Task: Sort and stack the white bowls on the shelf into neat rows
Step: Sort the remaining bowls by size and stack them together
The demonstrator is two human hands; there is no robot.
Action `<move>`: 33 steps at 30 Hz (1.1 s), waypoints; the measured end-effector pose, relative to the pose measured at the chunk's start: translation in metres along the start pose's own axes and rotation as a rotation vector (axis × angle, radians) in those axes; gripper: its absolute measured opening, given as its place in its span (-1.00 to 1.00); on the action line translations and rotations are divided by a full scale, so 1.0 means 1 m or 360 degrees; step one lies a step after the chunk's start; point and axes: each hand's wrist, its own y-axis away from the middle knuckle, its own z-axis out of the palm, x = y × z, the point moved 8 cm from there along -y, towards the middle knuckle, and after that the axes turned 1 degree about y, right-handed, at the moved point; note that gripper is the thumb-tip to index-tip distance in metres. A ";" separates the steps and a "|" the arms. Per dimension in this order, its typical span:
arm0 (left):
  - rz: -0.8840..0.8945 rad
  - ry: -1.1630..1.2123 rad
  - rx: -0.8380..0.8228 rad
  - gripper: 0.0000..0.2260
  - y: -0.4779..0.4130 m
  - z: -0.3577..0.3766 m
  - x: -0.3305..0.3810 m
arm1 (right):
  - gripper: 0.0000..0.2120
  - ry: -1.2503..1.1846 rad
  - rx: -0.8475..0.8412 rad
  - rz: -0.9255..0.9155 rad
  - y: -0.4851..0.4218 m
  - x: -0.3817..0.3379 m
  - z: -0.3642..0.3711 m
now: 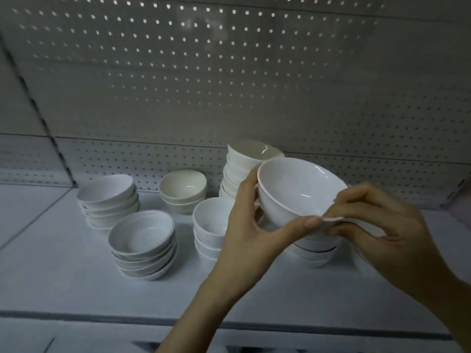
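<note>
Bowl [298,189] looked smooth, glossy white, with sharp highlights inside; ceramic or melamine, couldn't tell. Cream stack [235,169] at its 10 o'clock was equally glossy. White stack [142,230] at 8 o'clock was glossy with a ridged inner ring. Label [332,219] at the bowl's 5 o'clock rim looked thin, papery. Shelf [76,289] was smooth, matt, painted-metal look. Back panel [229,85] was matt, perforated.

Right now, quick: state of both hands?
Left hand: closed, gripping the white bowl.
Right hand: closed, pinching a small white tab at the bowl's rim.
</note>
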 end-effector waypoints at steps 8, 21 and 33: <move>0.0015 0.0032 0.0245 -0.33 0.022 -0.069 0.007 | -0.39 -0.1323 0.0042 0.0520 -0.016 -0.035 0.080; -0.0060 -0.0018 0.0440 -0.43 0.049 -0.151 0.006 | -0.29 -0.1690 -0.0141 0.0754 -0.038 -0.083 0.161; -0.0065 -0.0318 0.0420 -0.16 0.050 -0.170 0.019 | -0.22 -0.1675 -0.0445 0.0650 -0.063 -0.078 0.170</move>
